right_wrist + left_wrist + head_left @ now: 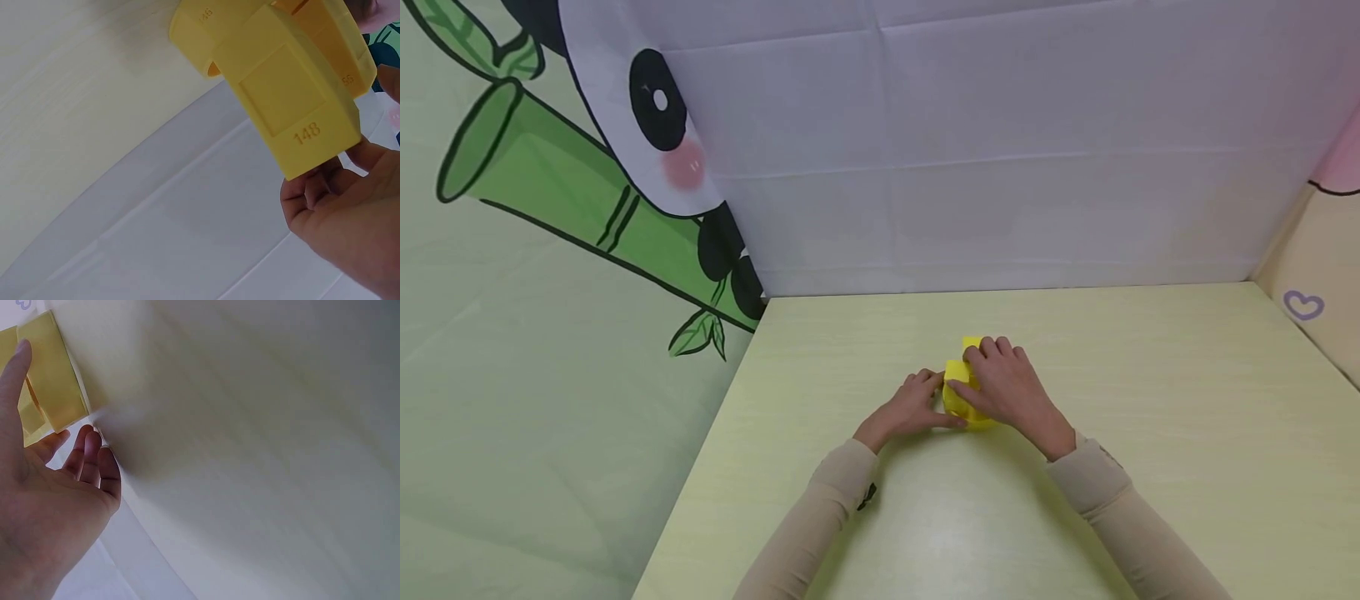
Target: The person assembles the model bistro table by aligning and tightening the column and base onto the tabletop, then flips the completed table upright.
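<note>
Several yellow plastic pieces, fitted or set close together as a cluster [956, 374], stand on the table between the two hands. My left hand [914, 405] holds the left side of the cluster, thumb and index finger spread around a smooth yellow block [55, 375], its other fingers loosely bent. From the right, my right hand [1009, 385] grips a yellow block marked 148 [284, 94], fingertips at its end and thumb near its side. A rounded yellow piece marked 146 [203, 28] adjoins that block. The hands partly hide how the pieces join.
The pale wooden-look table [1150, 375] extends around both hands. Behind it hangs a whitish cloth [1000, 150], and at the left a green cloth with a panda and bamboo print [572, 167]. A cream panel with a heart [1303, 305] borders the right.
</note>
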### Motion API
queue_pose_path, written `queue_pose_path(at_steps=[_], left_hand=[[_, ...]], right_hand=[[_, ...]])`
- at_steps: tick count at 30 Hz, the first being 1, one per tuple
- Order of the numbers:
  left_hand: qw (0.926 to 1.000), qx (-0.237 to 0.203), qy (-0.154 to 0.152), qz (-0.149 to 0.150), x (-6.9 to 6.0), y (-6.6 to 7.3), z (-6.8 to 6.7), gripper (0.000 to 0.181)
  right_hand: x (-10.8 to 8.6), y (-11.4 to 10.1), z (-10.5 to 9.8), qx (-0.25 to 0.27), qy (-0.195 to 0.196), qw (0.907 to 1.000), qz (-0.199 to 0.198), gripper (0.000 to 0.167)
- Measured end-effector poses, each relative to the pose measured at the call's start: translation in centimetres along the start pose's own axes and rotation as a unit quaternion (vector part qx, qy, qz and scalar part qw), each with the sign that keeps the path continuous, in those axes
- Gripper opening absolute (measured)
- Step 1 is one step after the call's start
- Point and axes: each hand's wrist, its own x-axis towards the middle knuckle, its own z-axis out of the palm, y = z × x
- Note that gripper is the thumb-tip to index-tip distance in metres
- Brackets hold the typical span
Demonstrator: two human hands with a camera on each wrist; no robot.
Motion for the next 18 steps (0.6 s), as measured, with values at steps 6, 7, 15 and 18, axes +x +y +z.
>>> queue_pose_path(at_steps=[6, 7, 15, 18], left_hand=[[1.0000, 0.003, 0.000, -0.009, 0.05, 0.15, -0.02, 0.096], [0.9999, 0.003, 0.000, -0.009, 0.07, 0.15, -0.01, 0.096], [0.9999, 0.006, 0.000, -0.010, 0.15, 0.04, 0.05, 0.095], [0.9999, 0.006, -0.002, -0.012, 0.13, 0.07, 0.03, 0.096]], right_hand=[[-0.14, 0.01, -0.23, -0.002, 0.000, 0.9999, 0.015, 0.045], [-0.16, 0.02, -0.27, -0.002, -0.001, 0.9998, 0.019, 0.045], [-0.44, 0.05, -0.48, 0.013, -0.007, 0.9997, 0.022, 0.045], [-0.55, 0.04, -0.44, 0.007, -0.017, 0.9995, 0.027, 0.045]])
